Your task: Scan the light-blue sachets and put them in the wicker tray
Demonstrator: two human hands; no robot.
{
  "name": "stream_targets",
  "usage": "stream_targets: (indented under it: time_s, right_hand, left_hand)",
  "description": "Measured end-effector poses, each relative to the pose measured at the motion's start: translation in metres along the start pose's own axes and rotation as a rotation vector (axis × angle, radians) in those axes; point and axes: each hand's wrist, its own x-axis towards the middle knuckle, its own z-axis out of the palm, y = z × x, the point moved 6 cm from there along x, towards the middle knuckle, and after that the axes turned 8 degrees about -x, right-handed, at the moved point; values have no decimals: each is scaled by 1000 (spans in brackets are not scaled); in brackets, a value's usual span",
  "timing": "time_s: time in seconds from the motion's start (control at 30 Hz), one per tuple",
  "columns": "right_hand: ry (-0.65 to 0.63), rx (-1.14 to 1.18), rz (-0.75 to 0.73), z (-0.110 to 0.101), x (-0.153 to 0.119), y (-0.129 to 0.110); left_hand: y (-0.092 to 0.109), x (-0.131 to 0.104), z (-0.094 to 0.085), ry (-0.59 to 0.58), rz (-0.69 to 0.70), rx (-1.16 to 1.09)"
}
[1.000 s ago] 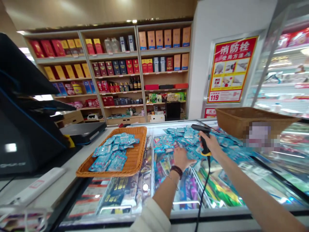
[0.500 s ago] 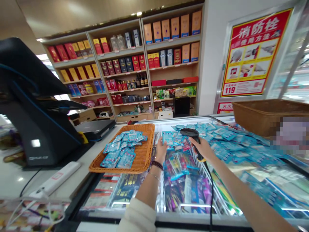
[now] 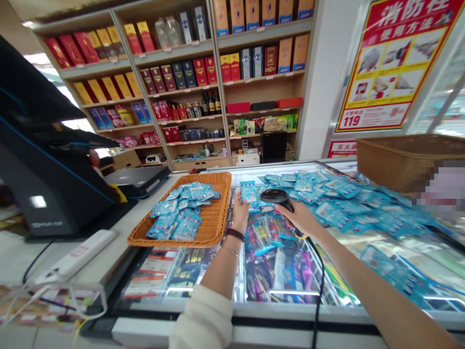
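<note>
My left hand [image 3: 240, 213], with a dark bead bracelet at the wrist, is closed on a small blue packet [image 3: 249, 191] held upright above the glass top. My right hand [image 3: 301, 219] is wrapped round the handle of a black barcode scanner [image 3: 276, 196], its head beside the packet and its cable hanging down toward me. Left of my hands, an orange wicker basket [image 3: 213, 224] holds several similar blue packets [image 3: 174, 215]. To the right, a large spread of blue packets [image 3: 337, 201] lies on the glass.
Under the glass of the display freezer [image 3: 232, 308] are wire baskets of colourful packages. A black checkout terminal [image 3: 54, 184], a flat scale [image 3: 138, 182] and a white power strip [image 3: 76, 257] stand at left. A brown basket [image 3: 395, 160] sits at right; shelves of boxes [image 3: 181, 77] stand behind.
My left hand has raised the packet slightly and its printed face shows more upright. The scanner has shifted a little left, closer to the packet. The camera view has tilted down slightly.
</note>
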Motion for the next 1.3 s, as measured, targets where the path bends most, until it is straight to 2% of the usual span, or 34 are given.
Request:
stream_targets:
  time_s: [0.63,1.1,1.3]
  right_hand:
    - [-77,-29,-33,3,-2,-3]
    - [-67,33,-36,2,-5,-5]
    - [-58,157,25,5,1,2]
  left_hand:
    - [1,-1,0,33,8,-69]
    - [4,-3,-1,62,-21,-23]
    - [7,-16,13,75,-26,8]
